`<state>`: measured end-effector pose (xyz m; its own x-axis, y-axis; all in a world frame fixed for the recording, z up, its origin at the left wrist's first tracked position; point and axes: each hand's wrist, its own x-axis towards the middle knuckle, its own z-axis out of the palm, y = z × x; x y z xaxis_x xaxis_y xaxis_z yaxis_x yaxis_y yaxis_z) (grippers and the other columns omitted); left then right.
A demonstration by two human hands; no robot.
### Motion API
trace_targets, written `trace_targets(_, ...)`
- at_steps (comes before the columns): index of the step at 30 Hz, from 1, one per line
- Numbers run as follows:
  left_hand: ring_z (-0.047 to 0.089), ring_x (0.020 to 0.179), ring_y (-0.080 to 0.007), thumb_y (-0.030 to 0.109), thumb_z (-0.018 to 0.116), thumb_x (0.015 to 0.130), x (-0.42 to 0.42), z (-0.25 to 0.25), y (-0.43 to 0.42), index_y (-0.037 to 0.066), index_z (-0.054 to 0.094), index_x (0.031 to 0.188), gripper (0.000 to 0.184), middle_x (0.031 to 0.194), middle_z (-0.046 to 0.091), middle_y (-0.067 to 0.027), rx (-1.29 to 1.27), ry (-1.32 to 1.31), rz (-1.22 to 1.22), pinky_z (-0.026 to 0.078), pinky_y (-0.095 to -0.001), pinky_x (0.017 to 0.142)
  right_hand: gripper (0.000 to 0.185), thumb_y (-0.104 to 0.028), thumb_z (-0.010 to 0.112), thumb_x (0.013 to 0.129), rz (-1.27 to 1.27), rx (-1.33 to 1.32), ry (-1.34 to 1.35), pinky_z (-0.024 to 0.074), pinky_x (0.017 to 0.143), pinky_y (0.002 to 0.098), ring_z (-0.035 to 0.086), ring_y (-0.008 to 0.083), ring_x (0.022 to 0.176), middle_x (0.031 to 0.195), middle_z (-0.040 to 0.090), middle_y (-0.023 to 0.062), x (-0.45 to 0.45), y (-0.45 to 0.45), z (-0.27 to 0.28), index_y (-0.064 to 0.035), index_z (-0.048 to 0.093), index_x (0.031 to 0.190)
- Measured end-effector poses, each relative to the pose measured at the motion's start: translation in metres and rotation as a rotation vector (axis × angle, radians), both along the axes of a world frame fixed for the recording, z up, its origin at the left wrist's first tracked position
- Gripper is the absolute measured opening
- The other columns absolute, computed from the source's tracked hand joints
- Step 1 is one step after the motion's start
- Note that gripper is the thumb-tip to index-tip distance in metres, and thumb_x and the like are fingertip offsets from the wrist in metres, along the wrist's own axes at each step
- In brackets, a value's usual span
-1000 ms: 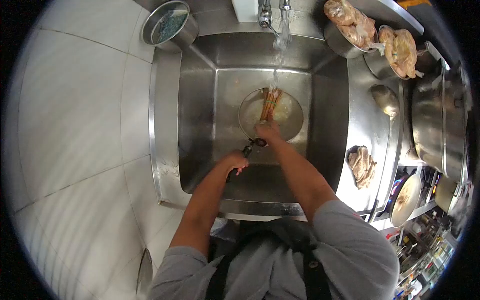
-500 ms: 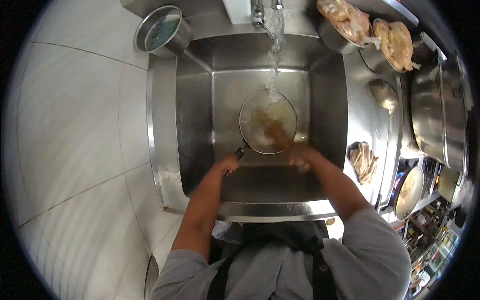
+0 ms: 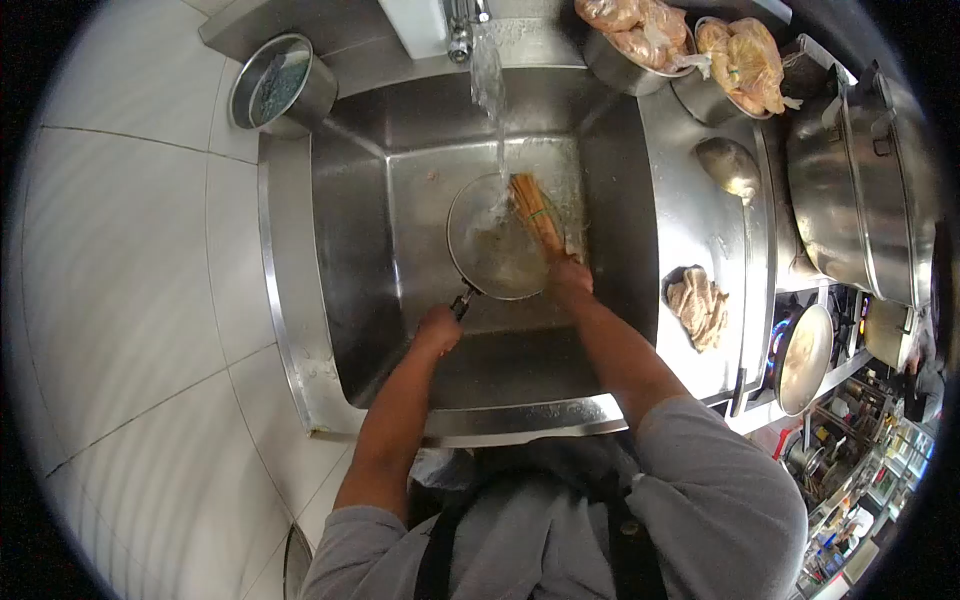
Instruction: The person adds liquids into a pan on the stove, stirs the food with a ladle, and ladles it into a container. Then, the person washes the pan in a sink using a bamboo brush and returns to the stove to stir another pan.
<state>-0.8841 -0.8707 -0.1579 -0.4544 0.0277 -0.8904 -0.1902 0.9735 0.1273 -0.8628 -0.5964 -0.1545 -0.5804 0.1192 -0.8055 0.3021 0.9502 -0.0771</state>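
My left hand (image 3: pixel 438 331) is closed around the black handle of a round frying pan (image 3: pixel 485 252) in the steel sink (image 3: pixel 350 240). Wrapped round the lower end of a bamboo brush (image 3: pixel 537 215), tied with a green band, is my right hand (image 3: pixel 569 278). The bristle end points away from me, over the far right side of the pan; I cannot tell whether it touches. A stream of water (image 3: pixel 490 85) falls from the tap (image 3: pixel 460 42) into the pan, where some cloudy water lies.
On the right ledge lie a ladle (image 3: pixel 728 168) and a crumpled cloth (image 3: pixel 697 308). Bagged raw poultry (image 3: pixel 742 62) rests on steel containers behind. Large pots (image 3: pixel 850 190) and a pan over a flame (image 3: pixel 805 360) stand further right. A steel container (image 3: pixel 285 85) is at back left.
The brush, blurred over the middle of the pan before, now appears sharp at its far right side. My right hand has shifted slightly away from me. The whole view has moved a little.
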Motion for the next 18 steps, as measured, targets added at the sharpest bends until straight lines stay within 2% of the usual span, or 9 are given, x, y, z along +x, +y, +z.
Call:
trace_targets(1, 0.064, 0.089, -0.0388, 0.005, 0.058, 0.072, 0.006, -0.031, -0.009, -0.003, 0.061, 0.094, 0.024, 0.095, 0.065, -0.0230, 0.005, 0.066, 0.017, 0.049, -0.0449, 0.072, 0.053, -0.023, 0.048, 0.094, -0.069, -0.025, -0.057, 0.0504, 0.084, 0.0406, 0.065, 0.0301, 0.096, 0.129, 0.052, 0.0203, -0.008, -0.002, -0.009, -0.0101, 0.034, 0.143)
trace_targets(3, 0.063, 0.095, -0.0401, 0.005, 0.059, 0.073, 0.011, -0.027, -0.014, -0.003, 0.061, 0.097, 0.026, 0.100, 0.065, -0.0235, 0.011, 0.148, 0.003, 0.049, -0.0458, 0.076, 0.048, -0.026, 0.047, 0.094, -0.490, 0.033, 0.135, 0.0520, 0.082, 0.0408, 0.065, 0.0297, 0.097, 0.127, 0.054, 0.0178, 0.047, -0.017, -0.082, -0.0090, 0.040, 0.139)
trace_targets(5, 0.062, 0.097, -0.0409, 0.005, 0.059, 0.073, -0.004, 0.029, 0.001, -0.003, 0.061, 0.100, 0.028, 0.102, 0.064, -0.0243, 0.029, 0.203, -0.064, 0.049, -0.0462, 0.079, 0.047, -0.027, 0.046, 0.095, -0.430, 0.107, 0.328, 0.0527, 0.081, 0.0409, 0.064, 0.0297, 0.099, 0.125, 0.056, 0.0170, 0.070, -0.021, -0.073, -0.0080, 0.042, 0.138)
trace_targets(6, 0.061, 0.098, -0.0407, 0.005, 0.059, 0.073, -0.004, 0.028, 0.003, -0.003, 0.061, 0.100, 0.029, 0.103, 0.064, -0.0245, 0.025, 0.201, -0.052, 0.049, -0.0459, 0.080, 0.048, -0.027, 0.046, 0.095, -0.158, 0.149, 0.408, 0.0526, 0.081, 0.0408, 0.063, 0.0300, 0.100, 0.124, 0.057, 0.0174, 0.069, -0.020, -0.012, -0.0075, 0.041, 0.139)
trace_targets(8, 0.061, 0.100, -0.0404, 0.005, 0.060, 0.073, 0.003, 0.023, 0.003, -0.002, 0.061, 0.101, 0.030, 0.104, 0.063, -0.0250, 0.011, 0.191, -0.021, 0.049, -0.0454, 0.082, 0.052, -0.026, 0.045, 0.095, 0.047, 0.115, 0.294, 0.0514, 0.084, 0.0413, 0.062, 0.0310, 0.103, 0.124, 0.056, 0.0195, 0.049, -0.015, 0.026, -0.0069, 0.034, 0.142)
trace_targets(10, 0.061, 0.099, -0.0403, 0.005, 0.060, 0.073, 0.003, 0.018, 0.002, -0.002, 0.062, 0.103, 0.030, 0.105, 0.063, -0.0248, -0.017, 0.138, -0.036, 0.049, -0.0452, 0.083, 0.058, -0.022, 0.045, 0.094, -0.086, -0.033, -0.068, 0.0495, 0.088, 0.0421, 0.060, 0.0324, 0.107, 0.126, 0.053, 0.0228, -0.009, 0.003, 0.018, -0.0066, 0.024, 0.145)
trace_targets(15, 0.061, 0.101, -0.0393, 0.006, 0.057, 0.076, -0.002, 0.018, -0.004, -0.001, 0.062, 0.106, 0.031, 0.107, 0.063, -0.0236, -0.003, 0.188, -0.080, 0.048, -0.0449, 0.085, 0.074, -0.021, 0.056, 0.084, -0.001, -0.156, 0.119, 0.0453, 0.095, 0.0416, 0.055, 0.0353, 0.115, 0.136, 0.045, 0.0219, 0.059, -0.011, 0.018, -0.0041, 0.020, 0.146)
trace_targets(17, 0.061, 0.102, -0.0384, 0.007, 0.057, 0.077, 0.000, 0.015, -0.005, 0.000, 0.063, 0.105, 0.030, 0.108, 0.062, -0.0234, 0.010, 0.242, -0.117, 0.048, -0.0447, 0.085, 0.078, -0.021, 0.058, 0.081, 0.050, -0.259, 0.081, 0.0405, 0.101, 0.0394, 0.049, 0.0335, 0.122, 0.138, 0.044, 0.0208, 0.062, -0.032, 0.055, -0.0045, 0.020, 0.147)
trace_targets(18, 0.061, 0.102, -0.0378, 0.007, 0.057, 0.077, 0.003, 0.013, -0.005, 0.000, 0.063, 0.106, 0.030, 0.108, 0.062, -0.0233, 0.024, 0.229, -0.106, 0.048, -0.0445, 0.085, 0.077, -0.021, 0.057, 0.081, -0.113, -0.443, -0.010, 0.0375, 0.103, 0.0379, 0.047, 0.0316, 0.123, 0.139, 0.043, 0.0207, 0.061, -0.048, 0.055, -0.0053, 0.021, 0.147)
